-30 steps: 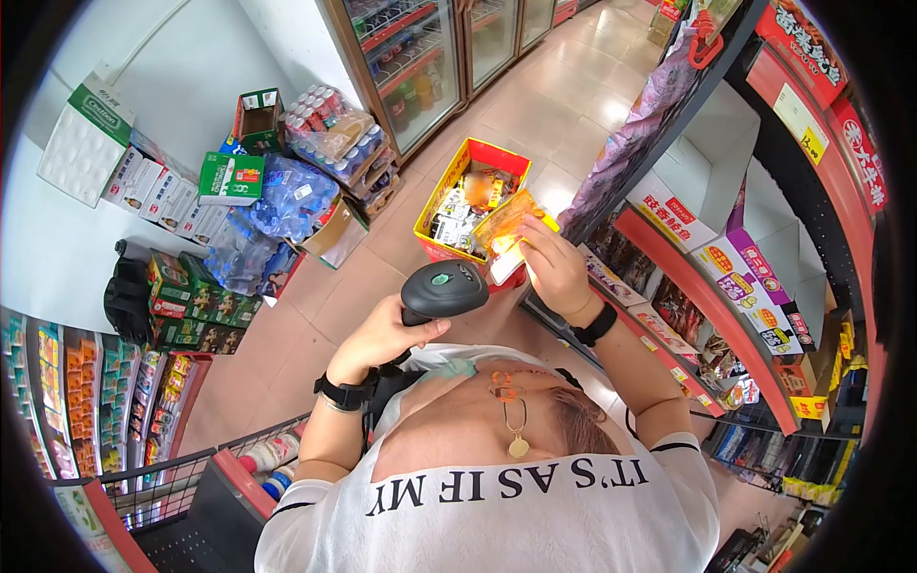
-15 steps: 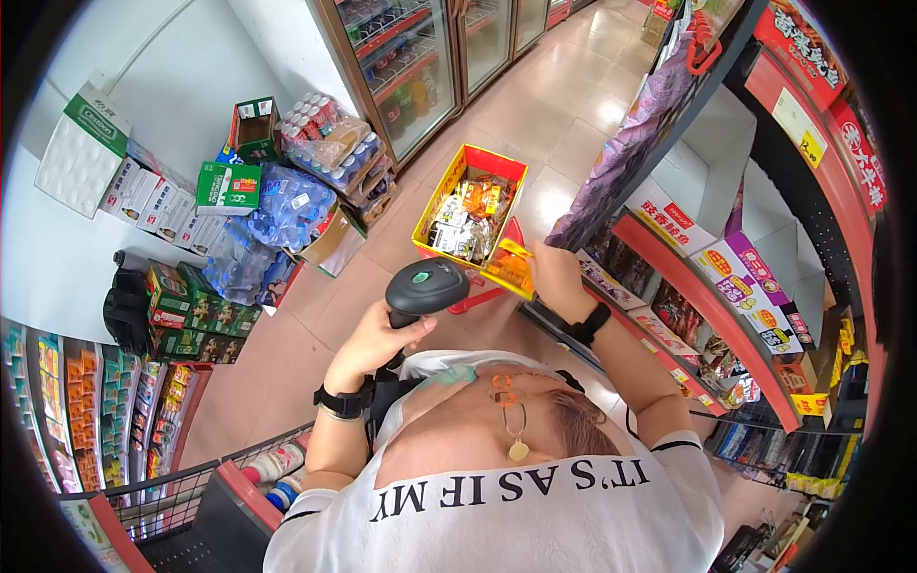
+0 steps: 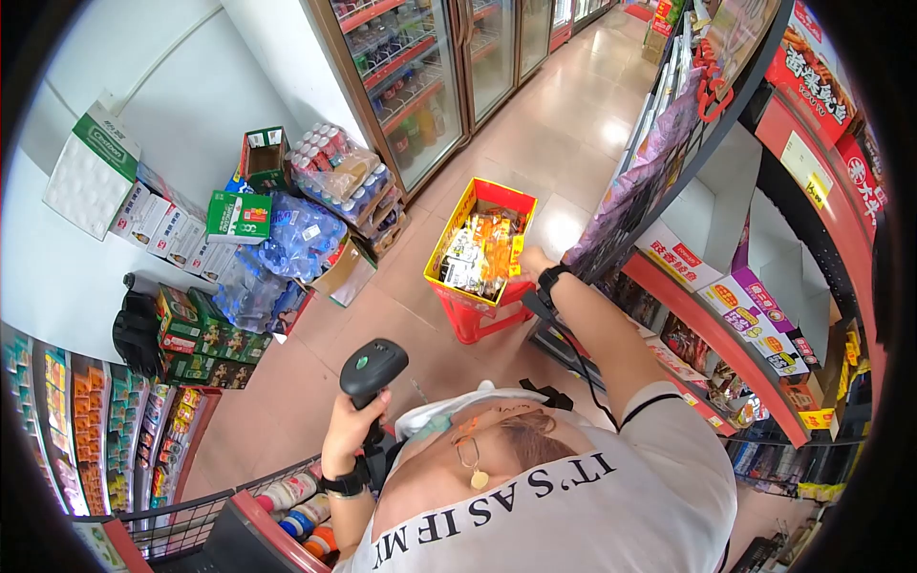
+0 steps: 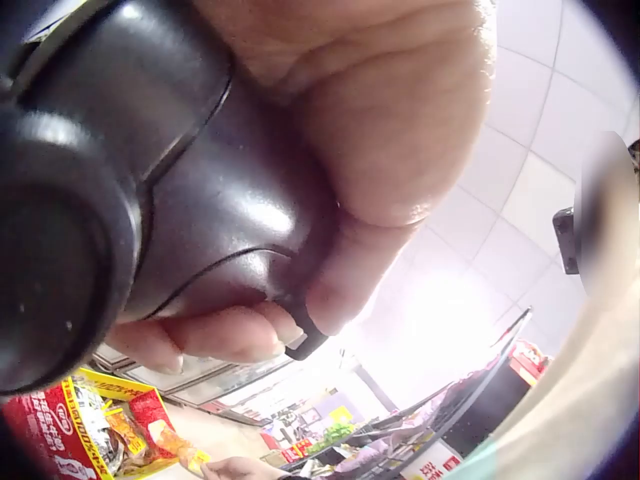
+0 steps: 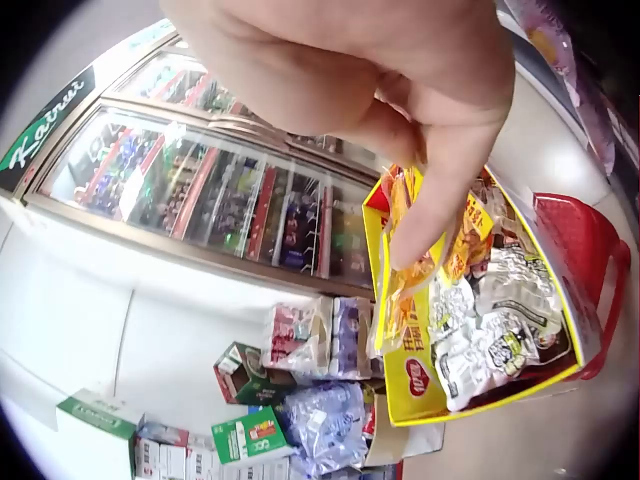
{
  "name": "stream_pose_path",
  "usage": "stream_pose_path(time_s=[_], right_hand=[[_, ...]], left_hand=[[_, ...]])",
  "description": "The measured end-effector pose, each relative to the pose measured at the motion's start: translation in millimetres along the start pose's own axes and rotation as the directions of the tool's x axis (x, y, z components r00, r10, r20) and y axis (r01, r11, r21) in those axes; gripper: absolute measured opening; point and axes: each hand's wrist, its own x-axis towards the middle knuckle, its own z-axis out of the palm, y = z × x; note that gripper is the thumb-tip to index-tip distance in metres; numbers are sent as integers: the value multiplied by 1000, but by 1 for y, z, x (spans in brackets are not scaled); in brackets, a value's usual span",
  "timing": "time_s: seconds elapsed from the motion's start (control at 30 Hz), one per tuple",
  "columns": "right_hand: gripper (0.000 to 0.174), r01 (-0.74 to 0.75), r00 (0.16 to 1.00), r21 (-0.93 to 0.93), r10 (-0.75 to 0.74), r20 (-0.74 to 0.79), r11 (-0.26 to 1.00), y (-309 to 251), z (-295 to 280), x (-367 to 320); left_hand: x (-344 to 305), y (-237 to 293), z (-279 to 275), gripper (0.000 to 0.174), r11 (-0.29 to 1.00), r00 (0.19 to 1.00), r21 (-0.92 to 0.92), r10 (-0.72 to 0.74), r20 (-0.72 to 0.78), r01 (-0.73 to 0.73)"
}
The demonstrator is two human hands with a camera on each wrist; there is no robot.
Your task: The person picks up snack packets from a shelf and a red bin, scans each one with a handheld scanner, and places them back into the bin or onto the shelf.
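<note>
In my left hand (image 3: 342,432) I grip a black barcode scanner (image 3: 373,371), fingers curled round its handle; it fills much of the left wrist view. My right hand (image 3: 538,265) is at the right rim of a yellow-and-red box (image 3: 517,202). Between thumb and fingers it pinches an orange-and-yellow snack packet (image 5: 403,300), over the box's side in the right wrist view. Silver-white packets (image 5: 520,290) and several orange ones lie inside the box. A red plastic stool (image 3: 466,325) stands under it.
Stacked drink packs (image 3: 334,167) and cartons (image 3: 236,218) line the wall on the left. Glass-door fridges (image 3: 401,86) stand behind the box. To the right run shelves with snack boxes (image 3: 755,306) and a wire rack. Small packets hang on a low shelf (image 3: 86,420) at left.
My right hand has carried the orange packet forward from near the scanner to the box. The left hand with the scanner has moved left and back toward my body.
</note>
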Motion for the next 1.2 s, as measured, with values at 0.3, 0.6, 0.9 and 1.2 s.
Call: stream_pose_path(time_s=[0.3,0.6,0.9,1.2], right_hand=[[23,83,996,-130,-81,20,988,24,-19,55],[19,86,951,-148,-37,308,985,92,-89,-134],[13,356,894,-176,-390,-222,918,75,-185,-333],[11,718,465,-293,-749,-473,631,56,-268,-540]], left_hand=[[-10,-8,-2,15,1000,1000,20,-14,-9,14],[33,10,48,18,987,945,139,26,325,-75],[53,24,175,16,940,750,286,-50,660,-189],[4,17,301,14,906,571,311,-99,815,-287]])
